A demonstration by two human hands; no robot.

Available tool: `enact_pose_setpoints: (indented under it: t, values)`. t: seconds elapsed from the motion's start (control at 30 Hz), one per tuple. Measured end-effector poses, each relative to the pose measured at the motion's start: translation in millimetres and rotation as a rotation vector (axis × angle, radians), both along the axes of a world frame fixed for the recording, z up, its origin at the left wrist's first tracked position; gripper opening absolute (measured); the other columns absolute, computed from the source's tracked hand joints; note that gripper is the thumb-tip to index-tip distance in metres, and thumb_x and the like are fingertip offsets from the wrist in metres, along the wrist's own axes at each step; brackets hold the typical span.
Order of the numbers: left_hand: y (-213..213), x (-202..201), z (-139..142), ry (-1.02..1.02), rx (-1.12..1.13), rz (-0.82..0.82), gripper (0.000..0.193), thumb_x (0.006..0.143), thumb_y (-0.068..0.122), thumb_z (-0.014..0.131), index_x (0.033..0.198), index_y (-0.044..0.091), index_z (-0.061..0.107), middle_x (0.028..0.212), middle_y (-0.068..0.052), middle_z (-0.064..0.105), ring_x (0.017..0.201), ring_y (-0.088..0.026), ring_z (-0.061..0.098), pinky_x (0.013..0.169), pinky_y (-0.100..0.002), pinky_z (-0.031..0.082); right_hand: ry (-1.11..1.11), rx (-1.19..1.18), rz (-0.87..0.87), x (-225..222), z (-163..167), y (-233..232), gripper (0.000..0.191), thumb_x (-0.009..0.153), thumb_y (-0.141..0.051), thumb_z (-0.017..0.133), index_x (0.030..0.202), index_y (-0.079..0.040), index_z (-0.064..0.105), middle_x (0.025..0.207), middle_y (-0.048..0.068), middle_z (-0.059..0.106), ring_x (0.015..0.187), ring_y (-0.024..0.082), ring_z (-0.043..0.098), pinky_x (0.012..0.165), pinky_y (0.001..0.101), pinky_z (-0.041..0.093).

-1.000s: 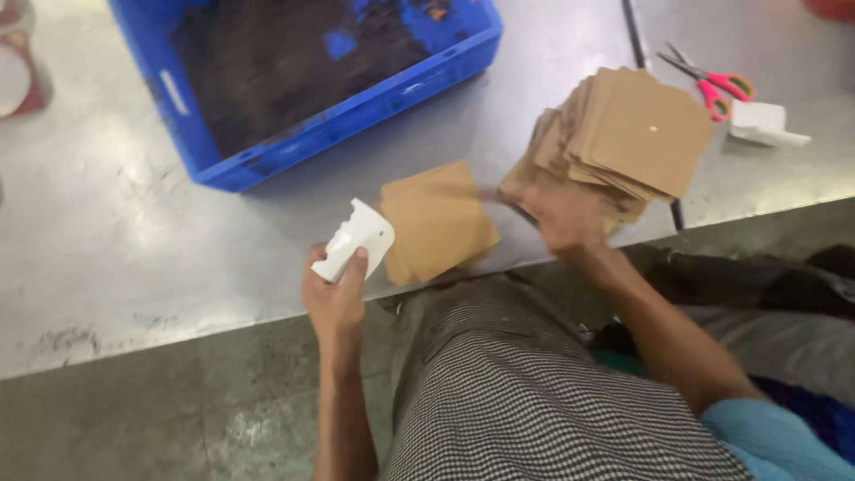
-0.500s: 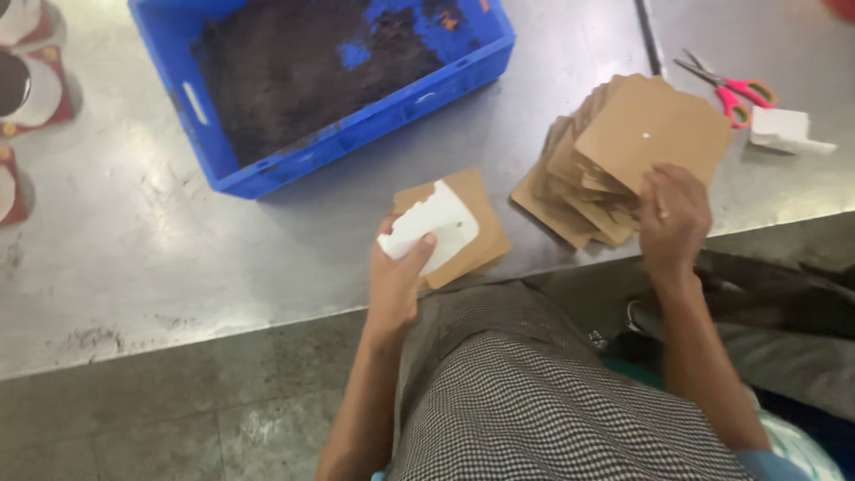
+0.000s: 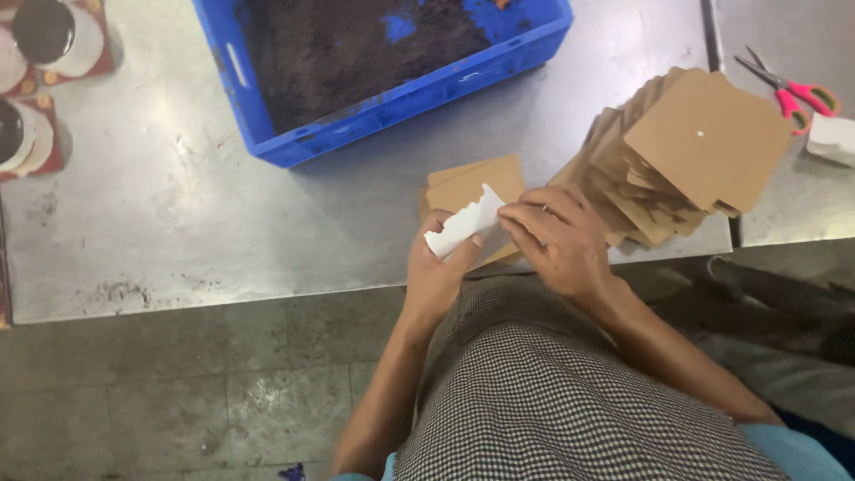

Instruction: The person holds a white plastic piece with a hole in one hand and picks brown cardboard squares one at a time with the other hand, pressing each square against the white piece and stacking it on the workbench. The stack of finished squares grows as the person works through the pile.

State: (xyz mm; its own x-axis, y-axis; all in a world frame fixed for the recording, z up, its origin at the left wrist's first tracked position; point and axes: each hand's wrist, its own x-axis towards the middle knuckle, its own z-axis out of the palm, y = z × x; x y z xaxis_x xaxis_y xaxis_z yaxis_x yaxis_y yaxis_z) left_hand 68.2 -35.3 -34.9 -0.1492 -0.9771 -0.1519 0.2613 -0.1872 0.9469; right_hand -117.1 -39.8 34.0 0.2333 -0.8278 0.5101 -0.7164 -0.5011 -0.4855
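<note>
My left hand [image 3: 438, 267] grips a small white paper piece [image 3: 465, 227] with a jagged top edge, just over the table's front edge. My right hand [image 3: 557, 240] pinches the same paper at its right end. Directly behind the paper lie one or two brown cardboard squares [image 3: 476, 183] on the metal table [image 3: 178, 214]. To the right leans a fanned stack of several brown cardboard squares [image 3: 686, 151], the top one with a small hole in its middle.
A blue plastic crate [image 3: 392, 98] filled with dark soil stands at the back. Red-handled scissors [image 3: 788, 85] and a white object [image 3: 833, 138] lie at the far right. Dark-filled white cups [image 3: 44, 36] on red mats sit at the far left. Grey floor below.
My right hand left the cardboard stack and came left to take hold of the white paper. My left hand stayed near the single cardboard squares, with the paper turned in it.
</note>
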Motion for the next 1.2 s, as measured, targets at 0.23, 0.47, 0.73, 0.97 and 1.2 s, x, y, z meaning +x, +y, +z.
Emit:
enact_pose_setpoints:
  t: [0.23, 0.47, 0.73, 0.97, 1.2]
  values:
    - [11, 17, 7, -0.151, -0.006, 0.039, 0.016, 0.093, 0.012, 0.070, 0.102, 0.005, 0.058, 0.093, 0.002, 0.062, 0.087, -0.005, 0.055, 0.076, -0.024, 0.048, -0.003, 0.087, 0.089, 12, -12, -5, 0.013, 0.086, -0.009, 0.080, 0.098, -0.007, 0.074, 0.098, 0.005, 0.069, 0.093, 0.026, 0.065, 0.085, 0.0398, 0.049]
    - [15, 32, 16, -0.259, -0.023, 0.078, 0.015, 0.092, 0.013, 0.069, 0.101, 0.004, 0.061, 0.090, 0.001, 0.064, 0.084, -0.006, 0.056, 0.075, -0.026, 0.048, -0.075, 0.155, 0.171, 27, -17, -11, 0.014, 0.087, -0.007, 0.077, 0.100, -0.005, 0.072, 0.101, 0.008, 0.069, 0.096, 0.028, 0.065, 0.085, 0.0383, 0.052]
    - [20, 47, 15, -0.312, -0.067, 0.117, 0.013, 0.091, 0.011, 0.069, 0.096, 0.002, 0.061, 0.091, -0.002, 0.069, 0.082, -0.007, 0.056, 0.075, -0.026, 0.050, -0.088, 0.266, 0.221, 43, -15, -16, 0.013, 0.090, -0.008, 0.075, 0.101, -0.004, 0.072, 0.102, 0.010, 0.070, 0.097, 0.028, 0.067, 0.085, 0.0371, 0.053]
    - [24, 59, -3, -0.306, -0.064, 0.142, 0.012, 0.090, 0.010, 0.068, 0.096, 0.003, 0.061, 0.088, -0.002, 0.066, 0.083, -0.007, 0.057, 0.075, -0.026, 0.049, -0.260, 0.485, 0.171, 33, -52, -30, 0.011, 0.091, -0.008, 0.070, 0.100, -0.001, 0.070, 0.101, 0.011, 0.068, 0.092, 0.023, 0.065, 0.083, 0.0332, 0.053]
    - [21, 78, -33, -0.301, 0.077, 0.327, 0.015, 0.089, 0.012, 0.068, 0.098, 0.005, 0.058, 0.084, 0.002, 0.059, 0.079, -0.007, 0.054, 0.067, -0.025, 0.047, -0.025, 0.375, -0.074, -2, -137, -68, 0.016, 0.095, -0.017, 0.072, 0.102, -0.003, 0.071, 0.102, 0.013, 0.069, 0.095, 0.030, 0.067, 0.083, 0.0378, 0.054]
